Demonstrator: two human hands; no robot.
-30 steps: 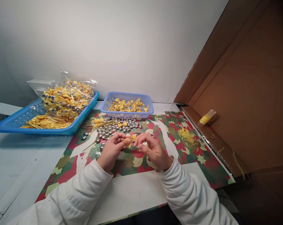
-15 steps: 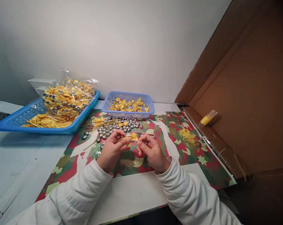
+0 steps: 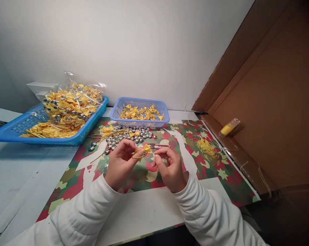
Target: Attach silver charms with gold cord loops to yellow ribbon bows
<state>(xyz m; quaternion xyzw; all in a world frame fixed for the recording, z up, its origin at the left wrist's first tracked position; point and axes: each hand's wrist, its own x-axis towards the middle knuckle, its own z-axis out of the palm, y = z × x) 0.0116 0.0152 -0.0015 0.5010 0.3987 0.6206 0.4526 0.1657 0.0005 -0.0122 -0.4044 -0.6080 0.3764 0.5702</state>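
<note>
Between left fingers [image 3: 128,145], 1 yellow bow [image 3: 147,149], flared, looped gold cord [image 3: 136,158].

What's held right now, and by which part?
Left hand: yellow ribbon bow, pinched at its left side. Right hand: fingertips in a pinch; whether they grip anything can't be told.

The left sleeve [image 3: 79,206] at the lower left of the frame is long and white, and so is the right sleeve [image 3: 209,208] at the lower right. Both look loose and wrinkly, with plain cuffs [image 3: 111,183] at the wrists. The hands [image 3: 120,167] are bare.
</note>
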